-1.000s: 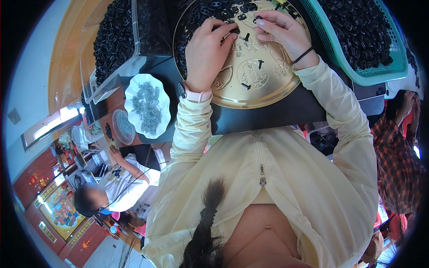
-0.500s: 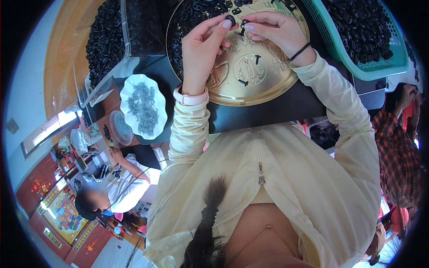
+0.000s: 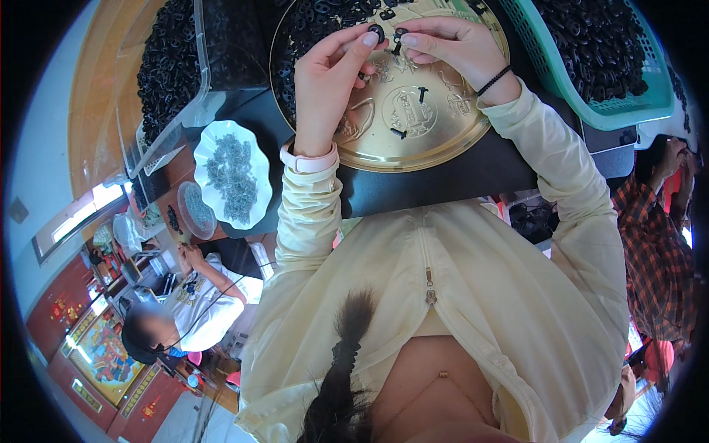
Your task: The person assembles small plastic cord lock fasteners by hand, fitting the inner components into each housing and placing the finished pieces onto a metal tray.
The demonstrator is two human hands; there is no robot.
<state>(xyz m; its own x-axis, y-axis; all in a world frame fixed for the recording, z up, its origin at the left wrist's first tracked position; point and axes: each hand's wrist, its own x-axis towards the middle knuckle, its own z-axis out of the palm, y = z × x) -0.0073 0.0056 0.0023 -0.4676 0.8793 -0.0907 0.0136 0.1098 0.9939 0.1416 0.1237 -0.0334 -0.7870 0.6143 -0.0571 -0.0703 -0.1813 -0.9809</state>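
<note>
Above a round golden tray I hold two small black parts a short way apart. My left hand pinches a black ring-shaped part between thumb and finger. In the fingertips of my right hand is a small black pin-like piece, its stem hanging down. Two more black pins lie on the tray's bare golden middle. Loose black parts heap along the tray's left and far side, partly hidden by my left hand.
Left stands a white scalloped dish of small clear-grey pieces, with a clear bin of black parts behind it. A green basket of black parts is at the right. One person sits at left, another at right.
Both hands keep their pinches on the black parts, with hardly any movement between them. The whole view has shifted slightly, so the tray and dish appear a little further left and up.
</note>
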